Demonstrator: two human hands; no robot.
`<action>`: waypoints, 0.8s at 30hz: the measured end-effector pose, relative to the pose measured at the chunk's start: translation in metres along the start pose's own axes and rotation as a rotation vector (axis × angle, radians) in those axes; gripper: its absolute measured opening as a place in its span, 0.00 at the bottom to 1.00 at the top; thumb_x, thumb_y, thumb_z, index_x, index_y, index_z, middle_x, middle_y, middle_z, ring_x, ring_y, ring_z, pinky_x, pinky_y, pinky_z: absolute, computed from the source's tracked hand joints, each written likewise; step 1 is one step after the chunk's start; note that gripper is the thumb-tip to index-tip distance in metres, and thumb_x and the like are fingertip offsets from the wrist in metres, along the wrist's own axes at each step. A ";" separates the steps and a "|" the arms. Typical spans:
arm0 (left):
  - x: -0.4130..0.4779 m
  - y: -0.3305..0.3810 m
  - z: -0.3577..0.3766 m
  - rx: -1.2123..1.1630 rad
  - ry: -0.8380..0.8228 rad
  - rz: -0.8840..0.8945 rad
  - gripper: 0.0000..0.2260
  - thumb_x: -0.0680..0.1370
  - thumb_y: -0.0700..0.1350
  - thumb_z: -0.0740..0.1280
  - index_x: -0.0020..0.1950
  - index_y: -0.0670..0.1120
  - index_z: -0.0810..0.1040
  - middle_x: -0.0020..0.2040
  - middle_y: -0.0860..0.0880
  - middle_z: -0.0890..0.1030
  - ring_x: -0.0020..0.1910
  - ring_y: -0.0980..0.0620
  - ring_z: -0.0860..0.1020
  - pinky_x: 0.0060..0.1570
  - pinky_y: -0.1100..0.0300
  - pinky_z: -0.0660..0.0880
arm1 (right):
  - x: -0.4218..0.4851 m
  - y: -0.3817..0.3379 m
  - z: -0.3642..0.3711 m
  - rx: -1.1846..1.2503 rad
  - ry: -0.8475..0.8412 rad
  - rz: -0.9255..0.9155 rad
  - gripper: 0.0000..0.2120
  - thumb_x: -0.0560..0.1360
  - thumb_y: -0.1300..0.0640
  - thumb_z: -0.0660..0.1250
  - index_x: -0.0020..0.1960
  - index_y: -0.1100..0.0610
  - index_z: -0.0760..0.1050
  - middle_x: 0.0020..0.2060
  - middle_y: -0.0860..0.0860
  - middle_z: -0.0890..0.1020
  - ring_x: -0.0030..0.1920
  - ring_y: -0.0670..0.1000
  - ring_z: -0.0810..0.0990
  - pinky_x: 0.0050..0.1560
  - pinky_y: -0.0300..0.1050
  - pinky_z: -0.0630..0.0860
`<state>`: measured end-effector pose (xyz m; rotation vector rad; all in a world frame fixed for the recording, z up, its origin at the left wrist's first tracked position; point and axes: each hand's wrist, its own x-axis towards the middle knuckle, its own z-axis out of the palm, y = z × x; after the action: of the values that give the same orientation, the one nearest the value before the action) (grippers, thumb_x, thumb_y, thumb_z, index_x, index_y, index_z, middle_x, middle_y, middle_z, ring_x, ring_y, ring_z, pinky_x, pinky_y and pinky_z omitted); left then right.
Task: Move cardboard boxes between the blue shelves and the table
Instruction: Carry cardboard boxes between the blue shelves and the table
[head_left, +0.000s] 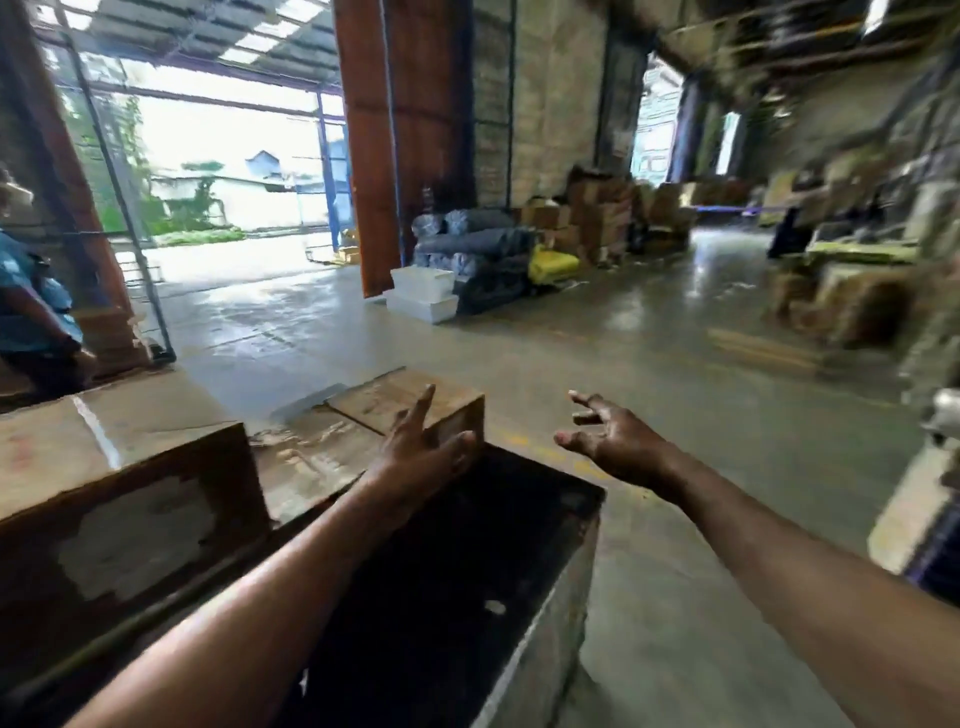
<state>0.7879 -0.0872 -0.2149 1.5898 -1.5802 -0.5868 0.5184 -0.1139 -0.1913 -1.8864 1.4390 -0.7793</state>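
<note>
A dark table (519, 545) stands in front of me with cardboard boxes on it. A large taped box (119, 467) sits at the left. A lower, flatter box (332, 447) lies behind it toward the table's far end. My left hand (421, 447) is stretched out with fingers apart, right at that lower box's near right corner. My right hand (608, 441) is open too, hovering over the floor past the table's right corner, holding nothing. The picture is blurred at the right.
A person in a blue shirt (31, 306) stands at the far left by a big open doorway. White tubs (423, 296), dark rolled bundles (478, 249) and stacked cartons (597, 218) line the back wall. More blurred cartons (852, 301) crowd the right side. Wet concrete floor (649, 353) lies between.
</note>
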 end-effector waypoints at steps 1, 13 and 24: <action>-0.001 0.027 0.039 -0.040 -0.095 0.062 0.41 0.73 0.60 0.74 0.81 0.55 0.59 0.78 0.40 0.66 0.75 0.41 0.66 0.74 0.50 0.64 | -0.030 0.023 -0.034 -0.022 0.076 0.054 0.35 0.74 0.44 0.71 0.78 0.45 0.61 0.68 0.51 0.75 0.63 0.52 0.77 0.61 0.48 0.74; -0.162 0.355 0.403 -0.249 -1.021 0.760 0.35 0.76 0.56 0.73 0.80 0.50 0.64 0.72 0.40 0.74 0.67 0.50 0.77 0.66 0.55 0.72 | -0.420 0.159 -0.288 -0.134 0.868 0.682 0.31 0.76 0.53 0.72 0.76 0.51 0.65 0.65 0.55 0.76 0.60 0.53 0.80 0.56 0.46 0.76; -0.303 0.509 0.492 -0.392 -1.444 1.150 0.38 0.76 0.60 0.71 0.81 0.49 0.59 0.80 0.44 0.64 0.78 0.47 0.63 0.74 0.54 0.63 | -0.616 0.104 -0.317 -0.369 1.497 1.096 0.28 0.73 0.47 0.74 0.70 0.49 0.71 0.59 0.54 0.80 0.58 0.52 0.79 0.62 0.47 0.74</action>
<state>0.0587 0.1536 -0.1555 -0.4536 -2.6686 -1.3037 0.0720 0.4215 -0.1224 -0.0781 3.1323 -1.3753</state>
